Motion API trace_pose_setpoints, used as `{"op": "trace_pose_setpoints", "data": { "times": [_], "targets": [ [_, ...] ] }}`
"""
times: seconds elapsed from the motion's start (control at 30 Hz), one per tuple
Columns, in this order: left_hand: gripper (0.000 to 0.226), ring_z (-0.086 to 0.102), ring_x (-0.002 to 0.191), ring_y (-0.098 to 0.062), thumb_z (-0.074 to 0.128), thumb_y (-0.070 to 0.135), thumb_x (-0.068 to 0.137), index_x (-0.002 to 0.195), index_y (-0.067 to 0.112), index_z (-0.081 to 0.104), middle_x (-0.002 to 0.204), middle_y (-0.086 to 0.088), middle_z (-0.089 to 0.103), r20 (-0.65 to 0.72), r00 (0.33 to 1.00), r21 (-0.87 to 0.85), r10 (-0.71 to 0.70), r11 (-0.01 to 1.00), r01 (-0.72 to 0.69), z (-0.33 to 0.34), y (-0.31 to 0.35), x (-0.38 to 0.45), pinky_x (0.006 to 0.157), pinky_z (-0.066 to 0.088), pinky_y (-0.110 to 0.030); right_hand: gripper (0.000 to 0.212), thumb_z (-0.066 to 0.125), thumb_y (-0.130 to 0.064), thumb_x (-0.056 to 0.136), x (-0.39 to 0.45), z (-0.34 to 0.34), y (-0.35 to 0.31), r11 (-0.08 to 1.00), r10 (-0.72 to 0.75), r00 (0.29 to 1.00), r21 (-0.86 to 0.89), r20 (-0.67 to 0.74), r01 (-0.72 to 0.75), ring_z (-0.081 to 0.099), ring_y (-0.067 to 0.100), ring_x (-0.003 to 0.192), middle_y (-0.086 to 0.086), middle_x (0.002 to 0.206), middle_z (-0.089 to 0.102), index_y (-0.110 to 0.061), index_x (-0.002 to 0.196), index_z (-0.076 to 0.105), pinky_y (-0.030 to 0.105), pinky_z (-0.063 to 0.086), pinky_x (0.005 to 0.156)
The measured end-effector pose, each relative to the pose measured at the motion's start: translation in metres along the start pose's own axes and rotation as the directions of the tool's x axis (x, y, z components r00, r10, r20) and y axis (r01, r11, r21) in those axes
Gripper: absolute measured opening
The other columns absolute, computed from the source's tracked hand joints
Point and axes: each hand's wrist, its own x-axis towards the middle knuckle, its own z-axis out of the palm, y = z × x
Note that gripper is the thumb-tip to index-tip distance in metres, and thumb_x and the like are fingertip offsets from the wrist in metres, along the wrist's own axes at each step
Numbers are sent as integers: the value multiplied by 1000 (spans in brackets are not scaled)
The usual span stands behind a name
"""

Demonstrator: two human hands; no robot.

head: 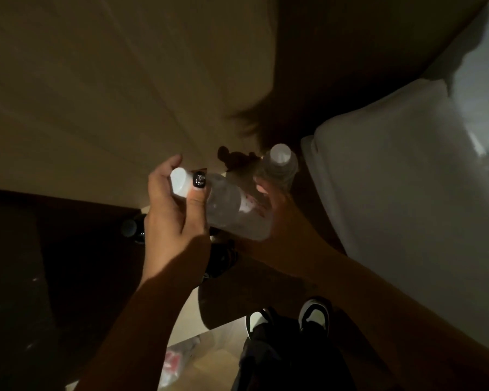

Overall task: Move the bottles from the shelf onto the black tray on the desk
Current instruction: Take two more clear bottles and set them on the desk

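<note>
A clear plastic bottle (232, 210) with a white cap lies tilted on its side in mid-air, cap end toward the left, held in front of the person's body. The left hand (172, 204) holds it at the neck: the grip here is a curl round the cap end, the thumb with its dark decorated nail laid across the shoulder of the bottle and the fingers wrapped behind the cap. The bottle's base end points toward the right hand (277, 204), which sits just beside it in deep shadow.

Above and just right of that right hand stands a second clear bottle (280, 165), roughly upright, its pale cap facing the camera. The right hand's fingers seem to close round its lower body, though the dim light blurs the grip and the exact contact cannot be told.

Below the left grip, further down, a dark-capped bottle (132, 228) shows against a dark surface. To the right of the right grip lies white bedding (401, 193). Far below both hands are two black-and-white shoes (314, 314) on a wooden floor (218, 359).
</note>
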Motion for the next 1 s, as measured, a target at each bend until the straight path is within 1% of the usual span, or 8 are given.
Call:
{"op": "trace_pose_setpoints", "data": {
  "times": [0.07,0.2,0.33,0.43,0.6,0.77,0.9,1.0],
  "targets": [
    [45,60,66,-4,48,48,92,135,37,37,90,4,62,19,1000,-10,22,1000,-22,-5,2,-1,59,48,-28,120,53,-91,50,1,5,1,999,-33,999,-19,14,33,41,20,132,4,146,39,-23,146,25,39,38,108],
    [43,67,84,-7,49,45,90,131,31,43,97,9,69,45,995,-82,94,993,-90,-5,3,0,69,55,-26,84,81,-42,66,-3,2,7,997,-50,993,-46,110,55,53,15,116,-5,124,53,-22,136,39,25,46,97],
    [52,67,95,-3,59,51,77,125,35,49,100,21,68,171,984,-162,44,987,-16,1,9,5,77,57,-25,72,84,-27,66,-14,6,15,1000,-7,1000,30,21,6,56,10,107,-11,110,54,-22,127,47,4,42,80],
    [65,64,105,-4,68,54,75,130,26,47,107,22,67,214,976,-221,42,975,6,12,16,13,89,55,-35,55,85,-20,66,-25,-3,21,988,56,998,145,-39,-50,62,8,90,-15,97,58,-32,105,48,6,47,65],
    [47,61,113,-14,62,42,83,122,20,48,121,-2,61,41,997,-439,-60,896,71,54,3,35,94,51,-38,62,87,-25,61,-42,-27,30,976,149,960,194,-238,-103,55,-8,84,-20,92,55,-26,109,48,5,46,60],
    [77,45,96,27,72,2,80,143,9,28,114,23,42,107,992,-276,-67,957,94,114,-26,43,88,39,-4,60,84,-29,61,-49,-41,56,920,335,892,309,-304,-240,50,-9,75,-20,86,52,-27,107,46,10,36,57],
    [47,52,80,21,69,-4,82,104,34,51,79,31,52,126,992,-62,-4,998,11,141,-49,50,81,46,-19,52,84,-36,60,-54,-42,81,857,453,854,389,-256,-337,62,8,71,-5,84,64,-21,100,54,15,44,43],
    [43,55,72,21,69,11,86,83,52,57,74,38,59,127,992,46,-13,999,7,142,-61,59,69,48,-27,48,84,-34,60,-58,-45,88,851,445,850,428,-282,-304,63,2,74,-10,85,63,-29,96,53,12,43,50]
  ]
}}
